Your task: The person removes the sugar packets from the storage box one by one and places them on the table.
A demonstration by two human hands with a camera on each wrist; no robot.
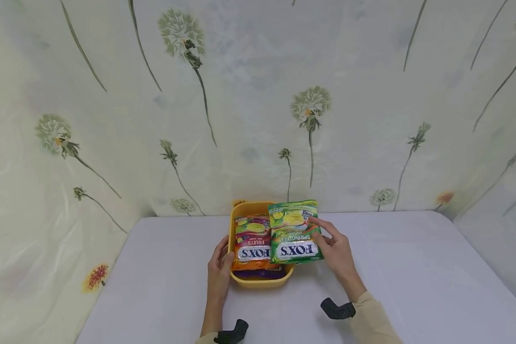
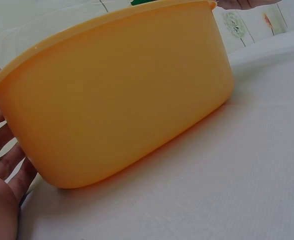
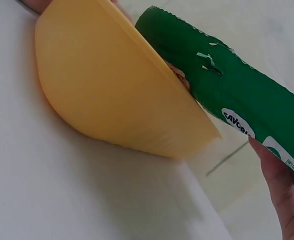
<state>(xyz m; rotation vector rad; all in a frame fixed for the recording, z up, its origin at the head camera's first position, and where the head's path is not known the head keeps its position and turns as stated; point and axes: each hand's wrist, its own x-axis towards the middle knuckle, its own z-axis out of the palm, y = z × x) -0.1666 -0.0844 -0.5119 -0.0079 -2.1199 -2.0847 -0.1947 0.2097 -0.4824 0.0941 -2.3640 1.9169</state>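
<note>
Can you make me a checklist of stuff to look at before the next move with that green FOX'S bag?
1. Right hand grips the green FOX'S Spring Tea bag: ok.
2. Left hand holds the side of the yellow tub: ok.
3. Tub sits on the white-covered table: ok.
4. Green bag is fully over the tub: not ok, it sticks out past the right rim.
5. Enough room inside for the green bag: cannot tell. The FOX'S Fruits bag and a purple packet are in there, and the depth left is hidden.
</note>
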